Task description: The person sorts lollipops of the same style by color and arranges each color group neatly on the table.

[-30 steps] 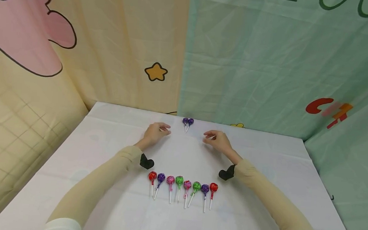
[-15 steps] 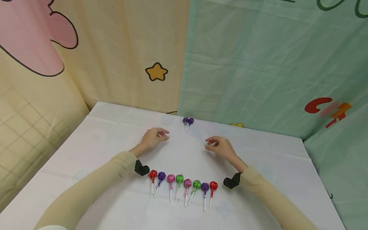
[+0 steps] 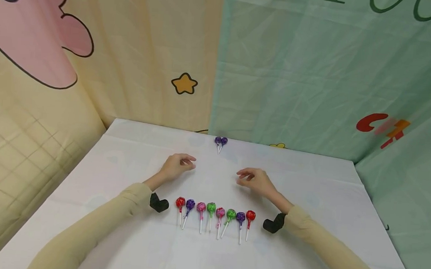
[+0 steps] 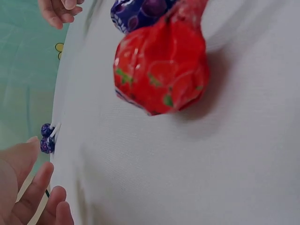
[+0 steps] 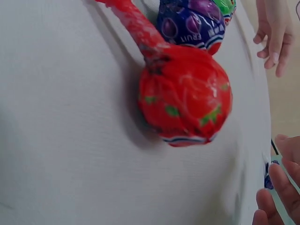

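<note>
Two purple lollipops (image 3: 221, 141) lie side by side at the back of the table, sticks toward me. Nearer, several lollipops form a row: a red lollipop (image 3: 180, 202) at the left end, a red lollipop (image 3: 250, 215) at the right end, with purple, pink and green ones between. My left hand (image 3: 177, 166) hovers above the cloth left of centre, fingers loosely bent around nothing. Opposite it, my right hand (image 3: 256, 181) holds nothing either, its fingers relaxed. In the left wrist view a red lollipop (image 4: 161, 68) looms large; another red lollipop (image 5: 185, 96) fills the right wrist view.
A white cloth covers the table (image 3: 199, 258). Behind it hang a yellow curtain (image 3: 145, 63) and a green curtain (image 3: 291, 65). Dark wrist-camera mounts (image 3: 159, 203) stick out inward from both sleeves, close to the ends of the lollipop row.
Both hands have drawn back toward me from beside the two purple lollipops, with the wrists now nearer the row's ends. The lollipops keep their arrangement; the head view has shifted slightly.
</note>
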Demonstrator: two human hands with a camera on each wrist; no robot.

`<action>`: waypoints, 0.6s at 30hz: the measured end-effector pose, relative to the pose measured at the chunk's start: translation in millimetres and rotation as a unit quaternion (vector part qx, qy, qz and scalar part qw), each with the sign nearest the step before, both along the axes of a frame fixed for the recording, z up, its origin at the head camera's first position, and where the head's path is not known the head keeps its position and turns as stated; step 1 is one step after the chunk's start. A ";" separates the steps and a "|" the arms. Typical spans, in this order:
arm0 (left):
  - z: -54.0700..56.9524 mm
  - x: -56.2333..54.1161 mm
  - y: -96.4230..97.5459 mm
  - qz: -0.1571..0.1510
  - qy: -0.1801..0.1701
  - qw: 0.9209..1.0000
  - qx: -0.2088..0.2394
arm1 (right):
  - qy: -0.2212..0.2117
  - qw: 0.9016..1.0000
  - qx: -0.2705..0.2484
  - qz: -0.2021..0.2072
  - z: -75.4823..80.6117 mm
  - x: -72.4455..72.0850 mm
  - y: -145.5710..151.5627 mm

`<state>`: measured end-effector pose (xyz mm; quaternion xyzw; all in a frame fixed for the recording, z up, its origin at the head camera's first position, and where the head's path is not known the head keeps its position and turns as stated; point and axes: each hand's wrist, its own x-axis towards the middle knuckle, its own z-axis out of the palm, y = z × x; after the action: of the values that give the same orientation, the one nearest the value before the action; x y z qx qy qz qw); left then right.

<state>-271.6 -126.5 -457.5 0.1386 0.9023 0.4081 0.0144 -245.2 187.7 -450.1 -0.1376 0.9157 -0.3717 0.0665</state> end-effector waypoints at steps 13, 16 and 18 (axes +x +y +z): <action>1.8 24.2 -4.5 -0.039 -0.027 0.999 0.017 | 0.026 0.999 0.007 0.033 -1.9 26.1 12.5; 3.3 28.7 -6.3 -0.052 -0.035 0.998 0.016 | 0.039 0.998 0.011 0.038 -3.8 30.4 18.3; 4.8 31.8 -7.6 -0.061 -0.040 0.997 0.017 | 0.044 0.998 0.012 0.043 -4.3 33.7 22.6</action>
<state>-239.8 -134.1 -452.7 0.1774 0.8836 0.4272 0.0726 -211.5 210.3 -454.4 -0.1925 0.9153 -0.3511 0.0439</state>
